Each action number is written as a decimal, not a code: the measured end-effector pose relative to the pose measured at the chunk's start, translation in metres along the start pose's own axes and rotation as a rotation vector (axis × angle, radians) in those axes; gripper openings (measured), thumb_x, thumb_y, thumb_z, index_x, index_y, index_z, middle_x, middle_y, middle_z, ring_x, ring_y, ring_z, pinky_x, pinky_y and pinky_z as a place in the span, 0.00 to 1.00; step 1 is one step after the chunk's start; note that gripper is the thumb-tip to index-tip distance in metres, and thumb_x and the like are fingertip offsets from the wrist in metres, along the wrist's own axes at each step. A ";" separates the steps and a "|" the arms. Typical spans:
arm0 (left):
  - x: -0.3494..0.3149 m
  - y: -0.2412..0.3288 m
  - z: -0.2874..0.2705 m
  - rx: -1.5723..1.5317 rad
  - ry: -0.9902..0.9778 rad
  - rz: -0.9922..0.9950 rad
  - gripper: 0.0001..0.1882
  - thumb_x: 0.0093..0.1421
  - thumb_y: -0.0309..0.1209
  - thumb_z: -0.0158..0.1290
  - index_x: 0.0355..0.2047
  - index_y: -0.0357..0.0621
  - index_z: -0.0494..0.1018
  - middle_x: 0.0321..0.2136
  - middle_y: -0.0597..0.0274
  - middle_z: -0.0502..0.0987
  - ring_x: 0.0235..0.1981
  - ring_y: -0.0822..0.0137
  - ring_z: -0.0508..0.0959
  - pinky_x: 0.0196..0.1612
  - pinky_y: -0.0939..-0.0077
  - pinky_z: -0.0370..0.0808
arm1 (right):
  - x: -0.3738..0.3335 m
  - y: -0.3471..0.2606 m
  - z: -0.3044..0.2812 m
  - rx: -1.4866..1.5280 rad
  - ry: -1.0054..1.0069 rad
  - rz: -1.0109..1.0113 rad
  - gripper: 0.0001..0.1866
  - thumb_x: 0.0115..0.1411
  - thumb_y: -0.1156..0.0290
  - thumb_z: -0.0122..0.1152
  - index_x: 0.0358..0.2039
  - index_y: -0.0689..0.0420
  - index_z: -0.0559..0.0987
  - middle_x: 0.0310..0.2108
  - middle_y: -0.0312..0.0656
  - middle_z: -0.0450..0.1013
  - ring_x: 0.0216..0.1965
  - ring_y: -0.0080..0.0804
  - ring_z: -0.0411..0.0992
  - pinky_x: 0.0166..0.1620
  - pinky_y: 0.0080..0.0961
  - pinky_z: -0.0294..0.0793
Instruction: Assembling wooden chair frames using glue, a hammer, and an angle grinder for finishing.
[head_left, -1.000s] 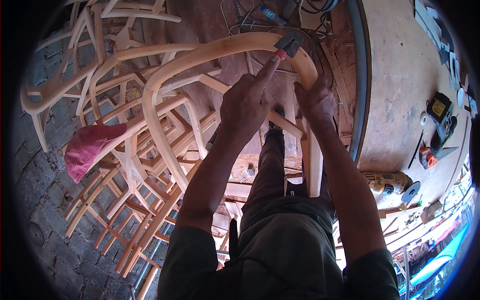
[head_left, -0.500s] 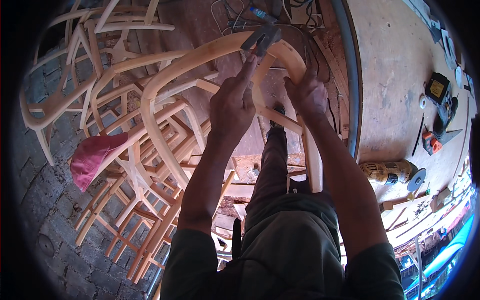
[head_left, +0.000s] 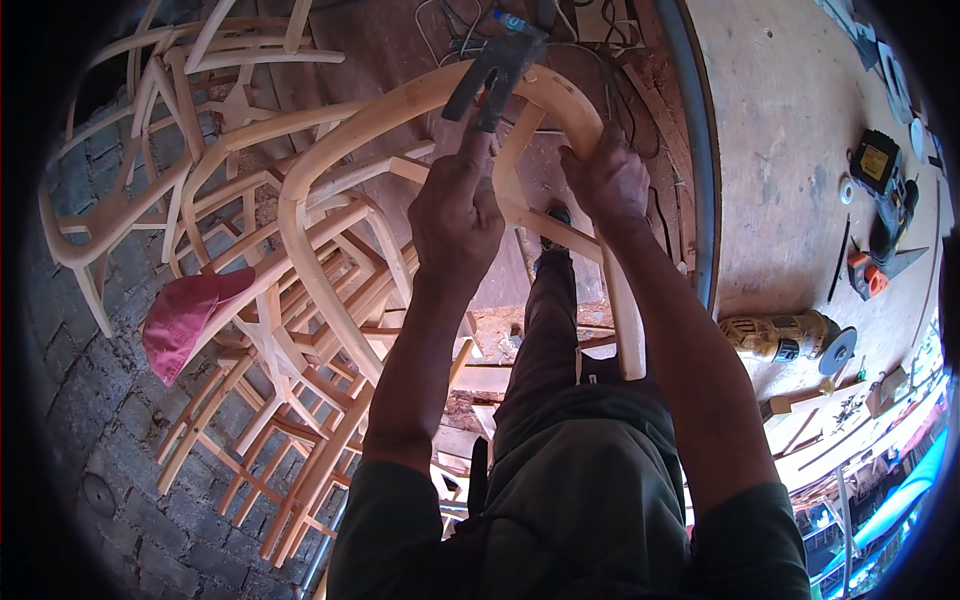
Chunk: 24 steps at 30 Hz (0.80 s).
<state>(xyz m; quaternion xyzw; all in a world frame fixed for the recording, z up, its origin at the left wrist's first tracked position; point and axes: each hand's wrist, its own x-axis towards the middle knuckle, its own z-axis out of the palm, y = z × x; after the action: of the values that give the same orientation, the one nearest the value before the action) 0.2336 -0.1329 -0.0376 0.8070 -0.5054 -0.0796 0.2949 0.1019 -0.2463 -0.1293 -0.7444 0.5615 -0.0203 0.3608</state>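
Note:
A dark claw hammer is gripped in my left hand, its head hanging over the far part of a curved wooden chair frame. The fingers are wrapped around the handle, which mostly hides behind the hand. My right hand is closed around the frame's bent rail at the right, just below the bend. From there the rail runs down toward my body, ending near my waist. Pale wooden braces join the frame beneath my hands.
Several unfinished chair frames are piled at the left, beside a grey block wall. A red cap hangs on one. On the workbench at right lie an angle grinder and a cordless drill. Cables and a bottle lie beyond.
My left hand and the hammer have shifted slightly left, and the hammer head has tilted off the rail's top. My right hand has moved a little but still grips the rail.

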 end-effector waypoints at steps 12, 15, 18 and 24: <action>-0.014 0.011 0.003 -0.274 0.074 -0.160 0.32 0.60 0.17 0.52 0.65 0.37 0.60 0.46 0.44 0.79 0.44 0.59 0.83 0.42 0.72 0.79 | -0.005 -0.001 -0.003 0.063 -0.077 0.025 0.32 0.53 0.52 0.67 0.49 0.61 0.67 0.36 0.63 0.77 0.39 0.65 0.77 0.44 0.55 0.76; -0.007 0.047 0.002 -0.800 -0.119 -0.698 0.23 0.56 0.17 0.53 0.53 0.35 0.67 0.22 0.67 0.72 0.17 0.78 0.70 0.22 0.82 0.70 | -0.007 -0.001 -0.013 0.243 -0.185 0.058 0.41 0.50 0.60 0.71 0.58 0.68 0.62 0.49 0.67 0.72 0.50 0.65 0.72 0.53 0.48 0.73; 0.015 0.077 0.019 -1.044 -0.269 -0.670 0.19 0.53 0.16 0.54 0.46 0.37 0.67 0.24 0.63 0.74 0.18 0.74 0.75 0.19 0.80 0.74 | -0.030 0.031 0.000 0.248 -0.086 -0.024 0.44 0.49 0.62 0.72 0.60 0.70 0.60 0.61 0.64 0.61 0.61 0.59 0.63 0.60 0.44 0.67; 0.071 0.124 0.068 -1.013 -0.441 -0.638 0.10 0.52 0.17 0.55 0.36 0.38 0.70 0.24 0.61 0.75 0.18 0.72 0.75 0.19 0.76 0.75 | -0.161 0.052 -0.082 0.422 -0.118 -0.370 0.22 0.52 0.71 0.67 0.46 0.67 0.75 0.41 0.60 0.75 0.44 0.57 0.75 0.48 0.43 0.75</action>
<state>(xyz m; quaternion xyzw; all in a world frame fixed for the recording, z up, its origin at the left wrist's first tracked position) 0.1428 -0.2604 -0.0118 0.6431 -0.1888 -0.5567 0.4908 -0.0357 -0.1571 -0.0374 -0.7425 0.3776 -0.1589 0.5299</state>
